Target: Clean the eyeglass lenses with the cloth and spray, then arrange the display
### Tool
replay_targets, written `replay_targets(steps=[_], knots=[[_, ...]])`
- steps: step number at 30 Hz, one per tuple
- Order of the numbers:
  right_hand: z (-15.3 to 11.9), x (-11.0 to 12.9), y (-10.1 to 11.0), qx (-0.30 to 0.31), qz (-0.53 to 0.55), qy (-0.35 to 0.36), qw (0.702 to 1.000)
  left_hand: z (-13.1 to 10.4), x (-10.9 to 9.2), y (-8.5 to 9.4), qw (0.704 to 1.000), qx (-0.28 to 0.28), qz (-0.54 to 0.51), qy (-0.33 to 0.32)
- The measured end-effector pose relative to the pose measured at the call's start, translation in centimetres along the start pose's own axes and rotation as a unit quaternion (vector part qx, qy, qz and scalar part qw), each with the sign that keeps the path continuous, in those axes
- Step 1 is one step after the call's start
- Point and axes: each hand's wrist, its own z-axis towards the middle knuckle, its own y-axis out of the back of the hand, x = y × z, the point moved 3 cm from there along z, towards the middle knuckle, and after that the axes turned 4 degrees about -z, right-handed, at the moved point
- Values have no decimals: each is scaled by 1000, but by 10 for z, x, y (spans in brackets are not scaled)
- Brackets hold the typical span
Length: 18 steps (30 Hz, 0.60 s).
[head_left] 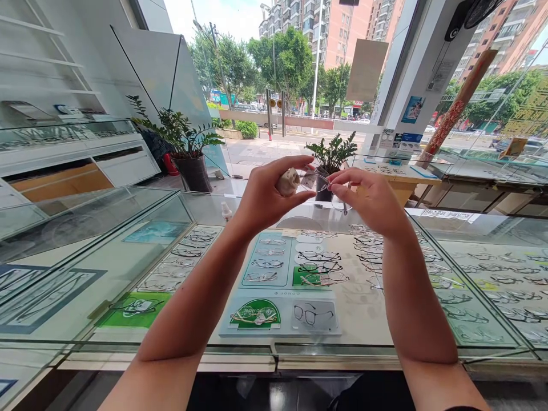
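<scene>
I have a pair of thin-rimmed glasses [324, 185] up in front of me, a little off the middle of my view toward two o'clock, held in the air above the counter. I judge them light and springy, with slick lenses and a wiry rim that could bend, so I would take hold at the bridge or the rim edge, pinch lightly and keep skin off the lenses.

At three o'clock of them, my right hand [370, 201] has its thumb and fingertips pinched together on the frame. At nine o'clock, my left hand [266, 191] curls around a pale crumpled cloth [287, 182], thumb and forefinger reaching either side of the nearer lens. From this far off the tips are too small to make out, so I can't tell whether they press on it.

Farther toward nine o'clock stands a small spray bottle [226, 212]. At six o'clock lies the glass counter [231, 362], with rows of spectacle frames and a pale display board [280, 292] under its top. Beyond, one potted plant [331, 151] sits at twelve o'clock and a larger plant [192, 171] at ten.
</scene>
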Motion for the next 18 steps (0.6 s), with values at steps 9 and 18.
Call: replay_targets(steps=[9,18], knots=[[3,-14,4,12,104,-86,991,4,-2,12,999,23,-28,38],[3,-16,5,-43,70,-94,992,-7,70,5,935,176,29,308]])
